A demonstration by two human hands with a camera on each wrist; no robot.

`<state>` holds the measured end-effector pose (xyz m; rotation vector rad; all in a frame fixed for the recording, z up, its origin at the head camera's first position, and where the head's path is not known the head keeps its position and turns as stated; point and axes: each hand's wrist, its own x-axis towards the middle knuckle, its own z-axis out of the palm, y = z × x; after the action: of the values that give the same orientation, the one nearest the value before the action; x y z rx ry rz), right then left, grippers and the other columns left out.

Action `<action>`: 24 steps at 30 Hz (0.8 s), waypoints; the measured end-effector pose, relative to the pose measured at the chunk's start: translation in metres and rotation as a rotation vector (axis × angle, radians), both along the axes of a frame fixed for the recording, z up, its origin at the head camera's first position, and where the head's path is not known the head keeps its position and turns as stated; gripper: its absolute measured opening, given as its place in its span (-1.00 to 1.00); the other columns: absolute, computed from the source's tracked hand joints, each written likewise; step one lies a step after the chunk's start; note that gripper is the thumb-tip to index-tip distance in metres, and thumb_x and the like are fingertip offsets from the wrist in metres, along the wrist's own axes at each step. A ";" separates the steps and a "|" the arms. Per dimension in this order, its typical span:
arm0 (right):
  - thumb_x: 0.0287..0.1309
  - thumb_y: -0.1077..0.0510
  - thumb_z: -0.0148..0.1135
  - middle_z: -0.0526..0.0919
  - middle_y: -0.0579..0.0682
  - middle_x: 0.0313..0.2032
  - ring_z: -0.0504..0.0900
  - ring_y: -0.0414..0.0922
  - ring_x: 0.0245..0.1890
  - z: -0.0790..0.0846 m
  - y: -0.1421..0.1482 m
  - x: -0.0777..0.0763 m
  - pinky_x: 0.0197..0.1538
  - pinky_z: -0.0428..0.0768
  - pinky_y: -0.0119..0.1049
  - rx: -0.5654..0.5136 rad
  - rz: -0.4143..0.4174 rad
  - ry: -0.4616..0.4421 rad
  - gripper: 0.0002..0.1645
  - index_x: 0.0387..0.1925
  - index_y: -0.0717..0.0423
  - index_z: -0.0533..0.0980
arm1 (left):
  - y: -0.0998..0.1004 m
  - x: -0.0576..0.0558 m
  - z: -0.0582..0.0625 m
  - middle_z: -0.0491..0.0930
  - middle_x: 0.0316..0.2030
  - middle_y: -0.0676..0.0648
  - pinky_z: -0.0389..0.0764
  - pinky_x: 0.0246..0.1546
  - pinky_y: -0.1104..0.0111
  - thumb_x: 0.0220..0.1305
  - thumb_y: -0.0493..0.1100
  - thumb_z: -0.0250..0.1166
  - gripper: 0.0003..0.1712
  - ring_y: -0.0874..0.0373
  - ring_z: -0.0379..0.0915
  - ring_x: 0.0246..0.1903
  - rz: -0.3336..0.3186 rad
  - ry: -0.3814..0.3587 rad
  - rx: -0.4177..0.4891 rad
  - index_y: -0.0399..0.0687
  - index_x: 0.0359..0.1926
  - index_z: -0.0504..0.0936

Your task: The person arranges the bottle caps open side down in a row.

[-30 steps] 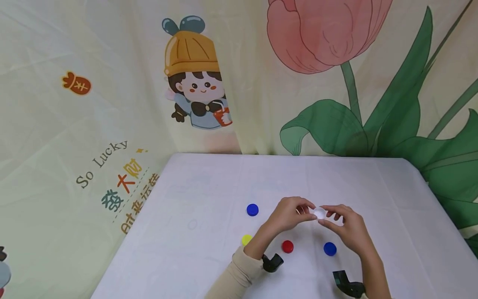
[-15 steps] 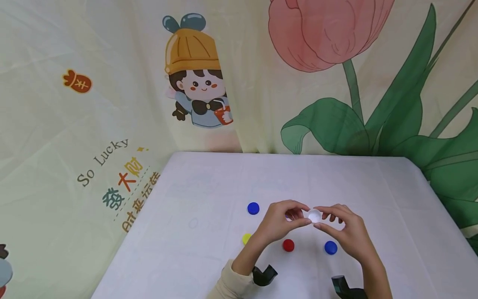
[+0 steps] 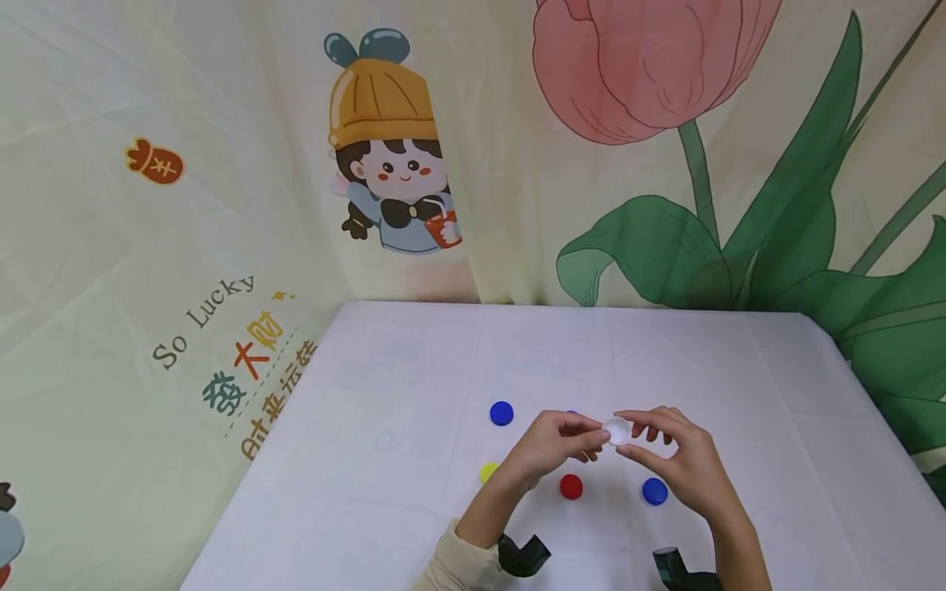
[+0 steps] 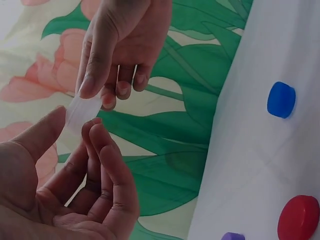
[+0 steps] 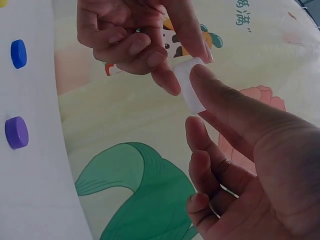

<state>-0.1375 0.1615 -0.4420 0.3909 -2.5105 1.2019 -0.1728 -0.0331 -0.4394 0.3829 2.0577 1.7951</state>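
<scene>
A white bottle cap (image 3: 617, 431) is held up off the table between the two hands. My left hand (image 3: 563, 443) pinches its left side with thumb and fingertips, the thumb right at the rim in the left wrist view. From the right, the thumb and index finger of my right hand (image 3: 683, 460) pinch the same cap. In the right wrist view the white cap (image 5: 190, 85) shows side-on, partly covered by the right thumb. Below the hands lie a red cap (image 3: 571, 487) and a blue cap (image 3: 654, 492).
Another blue cap (image 3: 502, 413) lies to the left on the white tabletop (image 3: 399, 369). The left forearm partly covers a yellow cap (image 3: 489, 472). A purple cap (image 5: 16, 132) shows in the right wrist view. A printed cloth (image 3: 488, 164) hangs behind the table.
Both hands have shifted slightly left and down with the white cap between them. The cap's hollow side has come to face the head camera. The caps on the table have stayed put.
</scene>
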 end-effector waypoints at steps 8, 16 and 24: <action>-0.17 0.03 0.48 0.54 -0.17 -0.42 0.37 -0.21 -0.38 -0.001 0.001 -0.002 -0.37 0.38 -0.35 -0.002 0.000 0.004 -0.51 -0.09 -0.09 0.60 | 0.001 0.000 -0.001 0.59 -0.52 0.01 0.51 -0.41 0.40 0.14 -0.05 0.32 -0.76 0.20 0.50 -0.49 0.029 0.043 -0.005 -0.11 -0.27 0.70; -0.15 0.04 0.47 0.53 -0.22 -0.44 0.34 -0.22 -0.42 -0.005 0.002 -0.003 -0.40 0.32 -0.34 0.011 -0.008 -0.022 -0.55 -0.12 0.00 0.62 | 0.001 0.003 -0.002 0.61 -0.46 0.09 0.55 -0.37 0.38 0.11 -0.06 0.34 -0.75 0.20 0.52 -0.45 0.068 0.169 -0.054 -0.06 -0.20 0.70; -0.07 0.06 0.42 0.51 -0.24 -0.49 0.35 -0.19 -0.44 -0.009 0.003 -0.003 -0.43 0.31 -0.32 -0.031 -0.004 -0.074 -0.71 -0.25 0.06 0.65 | 0.002 0.003 -0.004 0.61 -0.45 0.04 0.53 -0.37 0.47 0.09 -0.13 0.36 -0.71 0.32 0.48 -0.43 0.115 0.370 -0.078 -0.07 -0.13 0.67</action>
<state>-0.1403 0.1645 -0.4512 0.3390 -2.5507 1.2739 -0.1697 -0.0315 -0.4438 0.6261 2.4359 1.8104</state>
